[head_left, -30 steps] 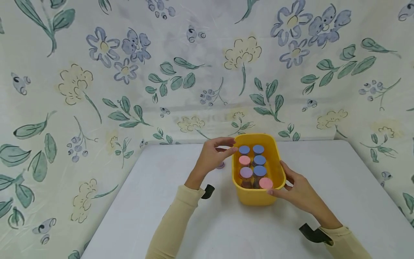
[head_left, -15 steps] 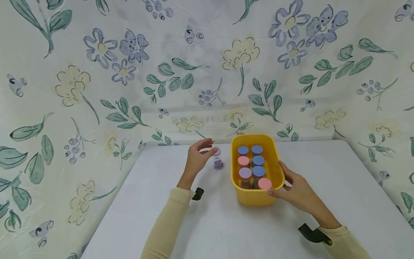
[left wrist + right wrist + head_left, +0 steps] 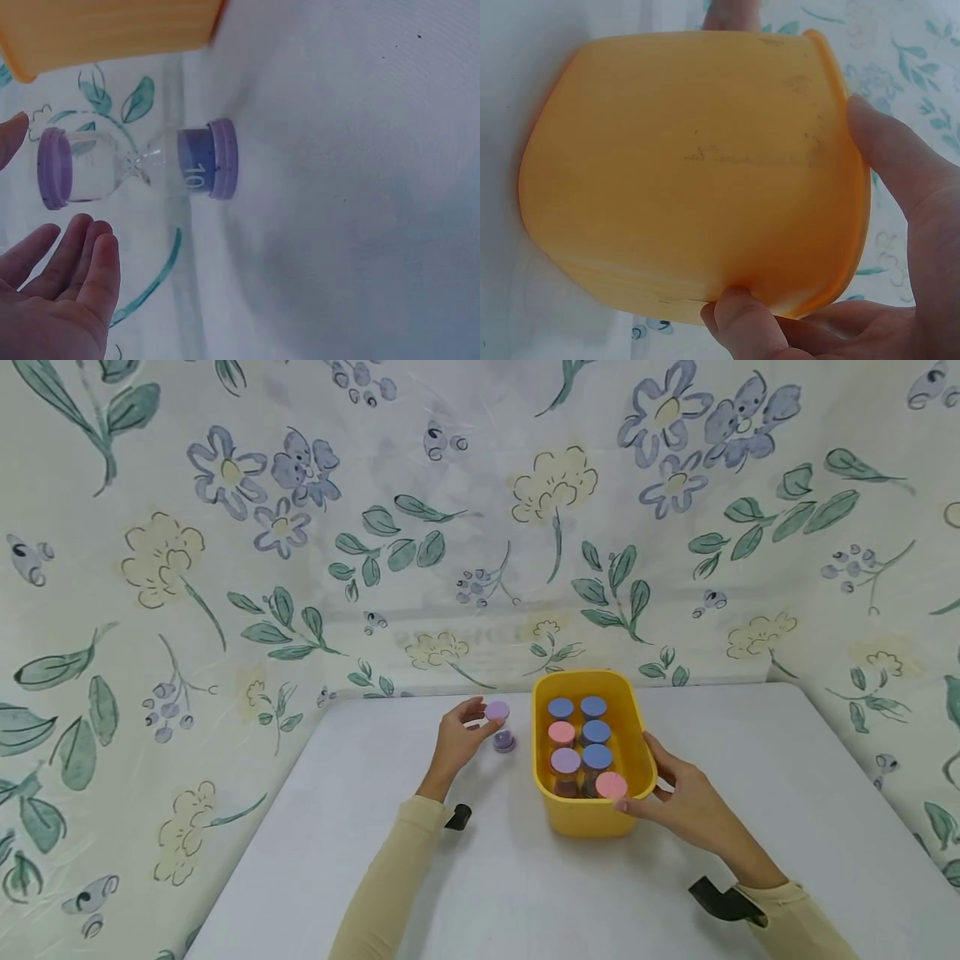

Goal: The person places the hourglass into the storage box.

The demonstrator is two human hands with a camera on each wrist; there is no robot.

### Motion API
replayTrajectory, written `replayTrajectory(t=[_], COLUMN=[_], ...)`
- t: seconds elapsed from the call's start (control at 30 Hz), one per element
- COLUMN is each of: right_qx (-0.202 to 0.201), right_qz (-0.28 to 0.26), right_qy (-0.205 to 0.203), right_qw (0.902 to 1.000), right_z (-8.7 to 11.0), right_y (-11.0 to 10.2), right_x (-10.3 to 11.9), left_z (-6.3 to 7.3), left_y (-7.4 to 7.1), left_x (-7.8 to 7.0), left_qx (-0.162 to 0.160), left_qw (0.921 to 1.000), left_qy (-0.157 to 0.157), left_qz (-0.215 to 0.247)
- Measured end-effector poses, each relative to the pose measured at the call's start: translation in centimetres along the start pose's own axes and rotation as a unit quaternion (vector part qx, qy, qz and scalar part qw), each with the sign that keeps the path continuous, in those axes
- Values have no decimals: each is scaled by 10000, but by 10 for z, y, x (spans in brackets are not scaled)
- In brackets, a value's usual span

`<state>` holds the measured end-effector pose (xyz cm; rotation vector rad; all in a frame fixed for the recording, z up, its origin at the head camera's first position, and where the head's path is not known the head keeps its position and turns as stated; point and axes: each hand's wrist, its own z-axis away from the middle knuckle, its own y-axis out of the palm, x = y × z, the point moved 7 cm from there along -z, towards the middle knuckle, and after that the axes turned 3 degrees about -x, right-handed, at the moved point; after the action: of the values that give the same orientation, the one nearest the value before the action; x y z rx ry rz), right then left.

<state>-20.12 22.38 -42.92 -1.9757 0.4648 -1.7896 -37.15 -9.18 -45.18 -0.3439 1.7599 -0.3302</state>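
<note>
A sand timer (image 3: 497, 711) with purple caps stands upright on the table, left of the yellow bin (image 3: 592, 820). Purple sand fills its lower bulb, where a "10" is printed (image 3: 195, 174). Around its upper cap my left hand (image 3: 457, 739) is spread, thumb on one side and fingers on the other; the left wrist view shows a gap between fingers and cap. My right hand (image 3: 686, 787) grips the bin at its near right corner, thumb on the rim and fingers against the side wall. Inside the bin, several similar pieces with blue, pink and purple caps (image 3: 566, 761) stand upright.
The white table (image 3: 517, 893) has its far edge just behind the bin and sand timer. A floral cloth (image 3: 420, 568) hangs behind and at both sides. Dark straps (image 3: 726, 902) show at both wrists.
My left hand has moved left from beside the bin's rim and come to the sand timer's upper cap. My right hand keeps its grip on the bin, which stays in place.
</note>
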Motion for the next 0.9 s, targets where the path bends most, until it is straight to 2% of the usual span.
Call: replayTrajectory(t=[0.27,0.63,0.9], right_qx=[42,30,13], right_qz=[-60,-35,-37], right_qy=[61,90,56], right_qw=[10000,9999,10000], right_z=[-1,0,0], right_y=[1,1,0], right_x=[-1,-1,1], left_z=[0,1,2], left_y=[6,11,11], left_x=[10,8,9], left_qx=[-13,-150,-238], left_qw=[9998,9989,9988], left_qy=[-182,-44,-16], left_qz=[111,433,424])
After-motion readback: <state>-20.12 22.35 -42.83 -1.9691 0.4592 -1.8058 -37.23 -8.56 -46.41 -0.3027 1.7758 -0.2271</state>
